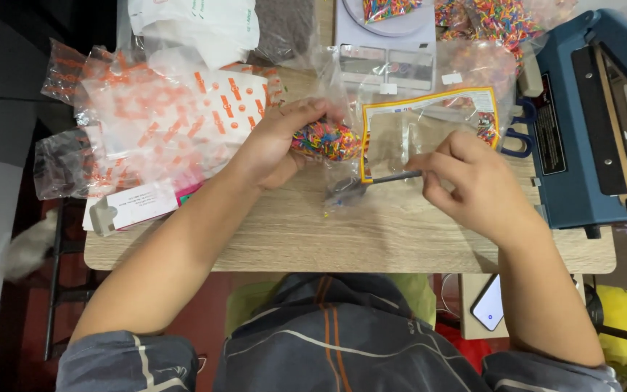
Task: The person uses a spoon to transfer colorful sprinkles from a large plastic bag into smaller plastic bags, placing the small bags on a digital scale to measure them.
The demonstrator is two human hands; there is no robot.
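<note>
On the pale wood-grain table (400, 247), my left hand (273, 145) is closed around a small clear plastic bag of multicoloured sprinkles (326, 139); my right hand (473, 181) pinches a grey metal spoon (361, 185). I'd keep the bag's mouth open and the spoon level.

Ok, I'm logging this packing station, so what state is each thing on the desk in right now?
Left hand: closed around a clear bag of sprinkles, which is partly filled.
Right hand: pinching a metal spoon, bowl down near the table.
Yellow-bordered clear bag: lying flat, nearly empty.
Blue heat sealer: arm raised, open.
Scale: bears a dish of sprinkles.
Phone: screen dark.
</note>
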